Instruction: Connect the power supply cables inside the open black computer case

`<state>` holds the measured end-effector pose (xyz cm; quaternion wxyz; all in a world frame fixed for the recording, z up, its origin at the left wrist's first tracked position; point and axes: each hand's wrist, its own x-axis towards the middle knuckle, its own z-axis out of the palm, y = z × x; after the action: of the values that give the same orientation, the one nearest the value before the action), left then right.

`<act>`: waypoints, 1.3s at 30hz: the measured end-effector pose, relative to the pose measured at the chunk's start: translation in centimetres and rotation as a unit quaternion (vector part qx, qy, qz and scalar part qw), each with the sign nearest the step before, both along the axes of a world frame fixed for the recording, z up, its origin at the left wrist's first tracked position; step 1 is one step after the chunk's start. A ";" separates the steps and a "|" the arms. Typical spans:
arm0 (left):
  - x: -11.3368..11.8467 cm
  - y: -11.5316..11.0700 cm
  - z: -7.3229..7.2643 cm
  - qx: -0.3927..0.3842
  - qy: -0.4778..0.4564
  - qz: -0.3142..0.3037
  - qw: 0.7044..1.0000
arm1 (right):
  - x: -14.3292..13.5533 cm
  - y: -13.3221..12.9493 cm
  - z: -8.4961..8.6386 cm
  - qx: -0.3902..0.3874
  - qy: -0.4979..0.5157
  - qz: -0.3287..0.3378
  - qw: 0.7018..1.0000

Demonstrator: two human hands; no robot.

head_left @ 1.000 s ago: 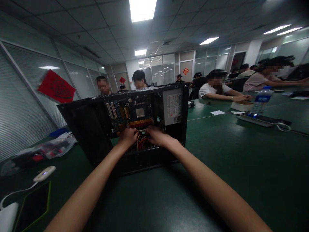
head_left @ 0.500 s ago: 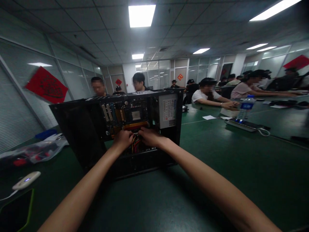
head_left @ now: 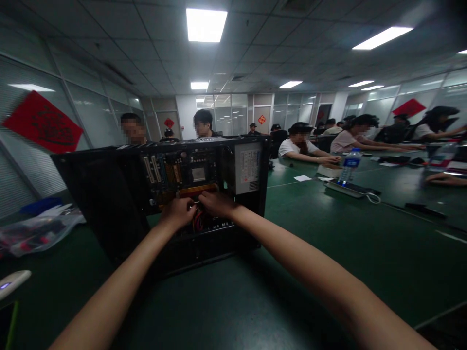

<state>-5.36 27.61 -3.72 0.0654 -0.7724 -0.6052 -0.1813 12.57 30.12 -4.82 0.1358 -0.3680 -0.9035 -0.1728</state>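
A black computer case (head_left: 160, 257) stands upright on the green table, its open side facing me. Inside it are a motherboard (head_left: 199, 174) and, at the upper right, a grey power supply (head_left: 248, 168). Both my hands reach into the lower middle. My left hand (head_left: 177, 214) is closed, thumb and fingertips pinched at the top of a bundle of coloured power cables (head_left: 198, 221). From the other side my right hand (head_left: 218, 203) closes on the same bundle, its fingertips close to the left ones. What lies right between the fingertips is too small and dark to make out.
Left of the case lies a clear plastic bag (head_left: 44, 233) with red items, near a white device (head_left: 14, 283) and a green-edged phone (head_left: 9, 321). To the right, a water bottle (head_left: 349, 167) stands on a flat device. Several people sit at the tables beyond.
The view has turned to the right, so the case and my hands appear further left. Both hands stay at the cables inside the case, with little movement of the fingers.
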 end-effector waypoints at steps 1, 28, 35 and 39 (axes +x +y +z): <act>0.0 -0.1 0.1 -0.008 -0.005 0.006 1.000 | -0.1 -0.1 0.1 -0.003 0.004 -0.010 1.000; -0.1 0.2 -0.2 -0.024 0.014 -0.057 0.998 | -0.1 -0.6 0.3 -0.053 0.045 -0.066 0.995; -0.2 0.4 -0.3 -0.022 0.030 -0.057 0.998 | -0.1 -0.1 0.2 -0.049 0.034 -0.070 0.996; -0.3 0.3 -0.3 -0.006 0.004 -0.054 0.999 | -0.1 0.0 0.3 -0.034 0.029 -0.064 0.997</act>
<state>-5.66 27.95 -4.02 0.0535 -0.8049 -0.5636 -0.1778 12.49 30.09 -4.53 0.1377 -0.4346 -0.8790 -0.1399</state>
